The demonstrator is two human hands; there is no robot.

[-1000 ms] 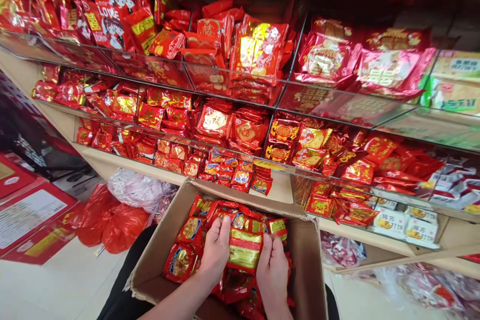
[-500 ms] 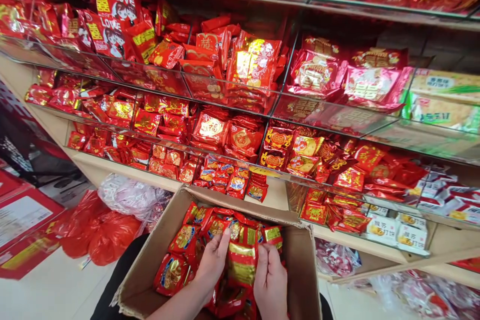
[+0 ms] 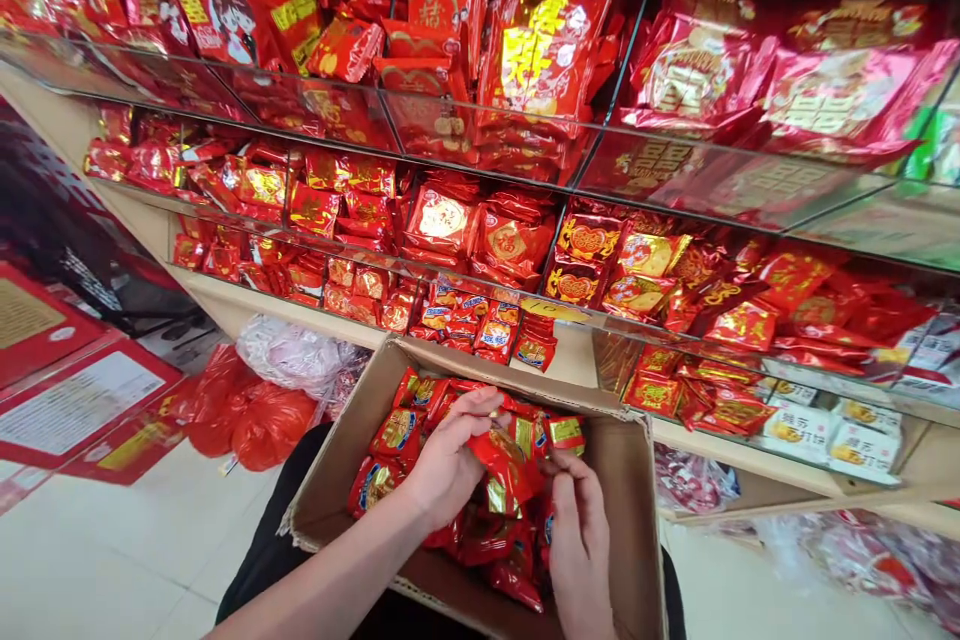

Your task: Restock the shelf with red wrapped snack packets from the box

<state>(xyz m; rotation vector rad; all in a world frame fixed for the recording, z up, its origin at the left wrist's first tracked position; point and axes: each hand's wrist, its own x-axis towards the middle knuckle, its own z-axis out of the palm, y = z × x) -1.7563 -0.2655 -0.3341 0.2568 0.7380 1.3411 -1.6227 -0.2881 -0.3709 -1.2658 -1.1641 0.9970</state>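
Observation:
An open cardboard box (image 3: 637,480) full of red and gold snack packets (image 3: 397,432) sits between my dark-clad knees. My left hand (image 3: 454,460) is inside it, its fingers curled over a shiny red snack packet (image 3: 506,465) that lies tilted above the others. Close by, my right hand (image 3: 576,520) has bent fingers at the right edge of the same packet, apparently pinching it; the fingertips are partly hidden. More packets lie under both hands, some with a blue band and a picture of food.
Tiered shelves with clear fronts (image 3: 480,130) hold rows of red wrapped snacks; the lowest shelf stands just beyond the box. Red plastic bags (image 3: 274,425) and a red carton (image 3: 82,410) lie on the floor at left. Clear bags (image 3: 847,560) sit under the shelf at right.
The packet between my hands has turned and tilted, from its gold-banded side to a red side. My left fingers have risen over it. The whole view has shifted slightly.

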